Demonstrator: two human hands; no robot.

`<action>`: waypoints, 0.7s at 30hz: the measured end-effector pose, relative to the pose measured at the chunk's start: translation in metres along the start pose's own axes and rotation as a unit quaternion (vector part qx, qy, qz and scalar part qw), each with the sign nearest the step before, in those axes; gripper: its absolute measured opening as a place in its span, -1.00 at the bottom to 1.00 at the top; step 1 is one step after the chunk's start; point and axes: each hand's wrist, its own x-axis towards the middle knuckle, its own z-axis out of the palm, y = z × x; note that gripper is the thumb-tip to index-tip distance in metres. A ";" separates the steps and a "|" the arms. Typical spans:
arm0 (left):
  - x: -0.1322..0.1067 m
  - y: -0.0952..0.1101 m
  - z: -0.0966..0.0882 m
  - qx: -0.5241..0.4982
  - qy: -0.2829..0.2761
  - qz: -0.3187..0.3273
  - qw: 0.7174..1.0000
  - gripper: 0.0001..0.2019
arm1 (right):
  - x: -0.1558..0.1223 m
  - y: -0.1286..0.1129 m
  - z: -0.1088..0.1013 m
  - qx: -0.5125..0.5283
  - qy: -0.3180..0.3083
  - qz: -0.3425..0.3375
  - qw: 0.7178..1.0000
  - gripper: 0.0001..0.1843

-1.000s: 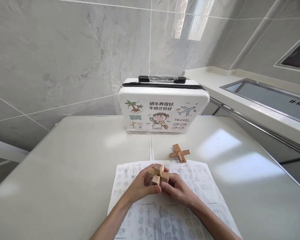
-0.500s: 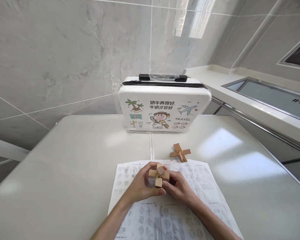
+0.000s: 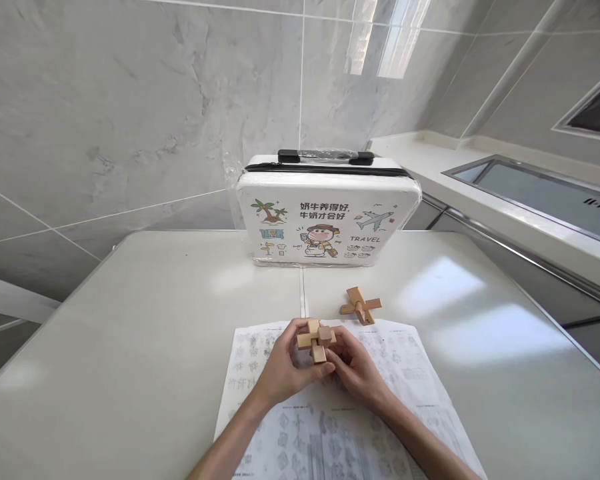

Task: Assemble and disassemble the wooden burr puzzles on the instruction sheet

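Note:
Between both hands I hold a wooden burr puzzle (image 3: pixel 316 339), a cross of interlocked light-wood blocks with one block end pointing up toward me. My left hand (image 3: pixel 289 370) curls around its left side, thumb along the near edge. From the right, my right hand (image 3: pixel 353 363) grips it with thumb and fingers; some fingertips are hidden behind the blocks. Beneath the hands lies a printed paper sheet (image 3: pixel 260 427) with rows of small puzzle drawings. Just beyond the sheet's far edge, a second wooden puzzle piece group (image 3: pixel 361 305), darker and cross-shaped, rests on the table.
The pale table (image 3: pixel 130 347) has a seam down its middle. A white printed case (image 3: pixel 330 213) in clear plastic wrap, with a black handle, stands at the back near the tiled wall (image 3: pixel 130 100). A counter (image 3: pixel 430 160) with an inset dark panel runs along the right.
The burr puzzle has been lifted slightly away and turned in my hands; its upward block now sits further right. Both hands moved a little with it. The other wooden pieces stayed put.

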 end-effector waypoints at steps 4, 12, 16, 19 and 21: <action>0.000 0.002 0.003 0.028 0.018 -0.005 0.999 -0.41 | 0.000 -0.002 0.001 0.019 -0.007 0.002 1.000 -0.79; 0.000 0.003 -0.005 0.126 0.023 0.037 0.991 -0.49 | 0.000 0.003 -0.005 -0.010 0.014 0.022 1.000 -0.72; 0.000 0.000 -0.008 0.188 0.024 0.043 0.981 -0.53 | 0.002 0.000 -0.007 0.007 0.014 0.028 0.999 -0.70; 0.001 -0.003 -0.011 0.247 0.041 0.065 0.966 -0.49 | 0.004 -0.001 -0.007 0.015 0.023 0.024 0.999 -0.69; 0.002 -0.006 -0.015 0.300 0.051 0.090 0.948 -0.45 | 0.004 -0.001 -0.007 0.017 0.026 0.020 0.999 -0.68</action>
